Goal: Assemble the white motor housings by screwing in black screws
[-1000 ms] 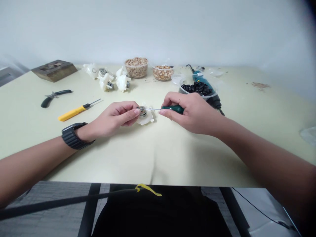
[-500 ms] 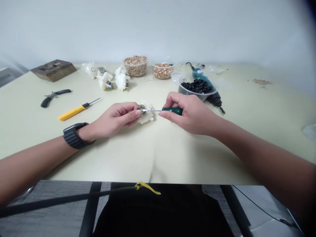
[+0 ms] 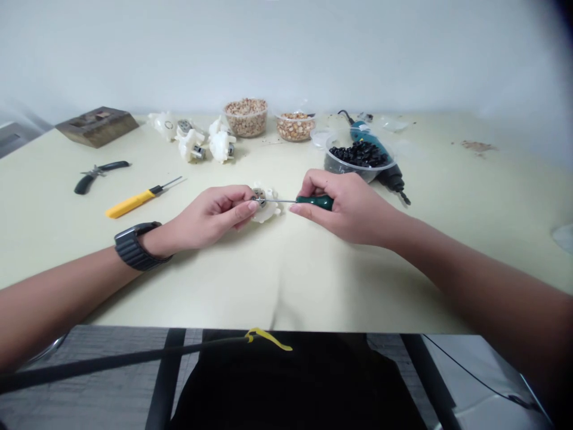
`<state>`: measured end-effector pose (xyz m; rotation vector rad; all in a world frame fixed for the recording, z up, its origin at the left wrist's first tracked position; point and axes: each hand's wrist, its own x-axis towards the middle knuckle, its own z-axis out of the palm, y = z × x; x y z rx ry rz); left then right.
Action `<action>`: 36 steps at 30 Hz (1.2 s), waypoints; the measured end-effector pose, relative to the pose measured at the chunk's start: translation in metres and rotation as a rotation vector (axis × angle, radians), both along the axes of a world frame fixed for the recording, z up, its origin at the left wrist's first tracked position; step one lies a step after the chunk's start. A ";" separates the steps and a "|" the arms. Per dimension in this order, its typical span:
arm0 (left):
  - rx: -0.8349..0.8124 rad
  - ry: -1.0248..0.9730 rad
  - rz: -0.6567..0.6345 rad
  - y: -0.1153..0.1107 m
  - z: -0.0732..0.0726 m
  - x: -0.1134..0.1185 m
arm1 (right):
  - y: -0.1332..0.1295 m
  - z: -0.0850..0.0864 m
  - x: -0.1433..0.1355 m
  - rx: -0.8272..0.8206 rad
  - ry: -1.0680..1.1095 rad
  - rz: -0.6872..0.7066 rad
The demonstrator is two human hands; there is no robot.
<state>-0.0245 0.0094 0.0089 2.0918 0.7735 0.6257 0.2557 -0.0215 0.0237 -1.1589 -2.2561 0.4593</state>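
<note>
My right hand (image 3: 347, 206) is closed around the dark green handle of a screwdriver (image 3: 320, 203). Its thin metal shaft points left, and its tip meets the fingertips of my left hand (image 3: 219, 215). Those fingers are pinched together; whatever small thing sits between them is hidden. Right behind the shaft is a whitish plastic housing (image 3: 267, 212) with a grey metal part on its left side. My left fingers overlap its left edge, and I cannot tell whether they grip it.
On the left lie a yellow screwdriver (image 3: 132, 204), pliers (image 3: 96, 175) and a dark block (image 3: 97, 126). Several white housings (image 3: 220, 144) stand farther back. Tubs of small tan pieces (image 3: 246, 119), orange-brown pieces (image 3: 295, 127) and black pieces (image 3: 360, 155) adjoin a teal power tool (image 3: 394, 178).
My right hand and the green screwdriver have shifted very slightly to the right. The left hand keeps its pinch in nearly the same place.
</note>
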 end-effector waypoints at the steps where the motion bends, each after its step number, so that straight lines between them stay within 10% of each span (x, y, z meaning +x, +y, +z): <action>1: 0.005 0.000 0.000 0.000 -0.001 0.000 | 0.000 -0.001 0.000 0.002 -0.011 -0.007; 36: 0.141 0.061 -0.002 -0.004 -0.003 0.002 | 0.002 -0.001 0.000 -0.146 -0.032 0.044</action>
